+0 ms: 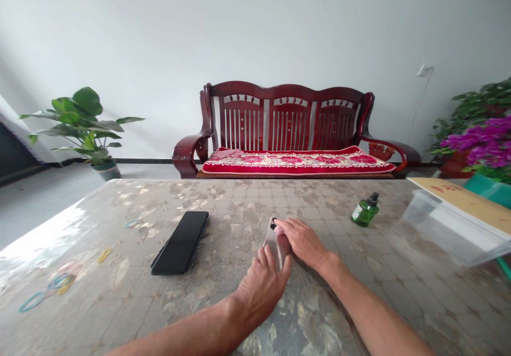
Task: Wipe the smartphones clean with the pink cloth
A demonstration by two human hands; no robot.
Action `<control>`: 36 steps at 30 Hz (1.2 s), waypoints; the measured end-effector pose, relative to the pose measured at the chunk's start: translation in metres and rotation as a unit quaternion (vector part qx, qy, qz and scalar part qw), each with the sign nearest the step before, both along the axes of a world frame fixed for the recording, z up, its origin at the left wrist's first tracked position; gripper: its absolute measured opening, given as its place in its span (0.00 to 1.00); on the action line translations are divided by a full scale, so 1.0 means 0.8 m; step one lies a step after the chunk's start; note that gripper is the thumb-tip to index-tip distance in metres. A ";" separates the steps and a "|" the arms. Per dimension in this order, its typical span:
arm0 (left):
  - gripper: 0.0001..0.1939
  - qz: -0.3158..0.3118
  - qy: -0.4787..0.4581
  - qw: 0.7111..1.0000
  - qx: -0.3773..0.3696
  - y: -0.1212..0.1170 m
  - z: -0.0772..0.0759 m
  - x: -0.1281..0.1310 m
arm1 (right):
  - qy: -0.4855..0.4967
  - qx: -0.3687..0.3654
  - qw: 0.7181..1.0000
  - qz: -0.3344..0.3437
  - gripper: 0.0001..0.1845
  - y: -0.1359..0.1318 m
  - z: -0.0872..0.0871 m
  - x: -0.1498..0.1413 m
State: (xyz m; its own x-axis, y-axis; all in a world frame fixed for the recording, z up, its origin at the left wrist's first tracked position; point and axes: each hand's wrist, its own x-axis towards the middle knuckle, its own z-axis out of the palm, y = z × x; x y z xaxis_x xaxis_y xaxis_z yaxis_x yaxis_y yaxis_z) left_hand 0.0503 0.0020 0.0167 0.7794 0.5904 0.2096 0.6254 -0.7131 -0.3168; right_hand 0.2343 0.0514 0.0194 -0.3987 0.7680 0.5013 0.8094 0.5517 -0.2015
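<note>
A pale pinkish smartphone (281, 247) lies on the table with its back and dark round camera lenses facing up. My left hand (261, 279) grips its lower part, fingers across the back and thumb along the right edge. At the upper right edge, my right hand (305, 243) is closed on the phone, its fingertips beside the lenses. Whether a small pinkish thing sits under those fingertips I cannot make out. To the left, a black smartphone (181, 243) rests screen up, apart from both hands.
Colourful hair ties or rubber bands (59, 283) lie at the left, a yellow one (104, 255) nearer the middle. A green bottle (365, 210) with a black top stands at the right, before a clear plastic box (435, 228). Beyond the table is a wooden bench (289, 87).
</note>
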 end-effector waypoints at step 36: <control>0.12 0.118 -0.226 0.926 -0.279 0.044 0.033 -0.066 | 0.020 0.098 0.995 0.007 0.16 -0.021 0.046 -0.024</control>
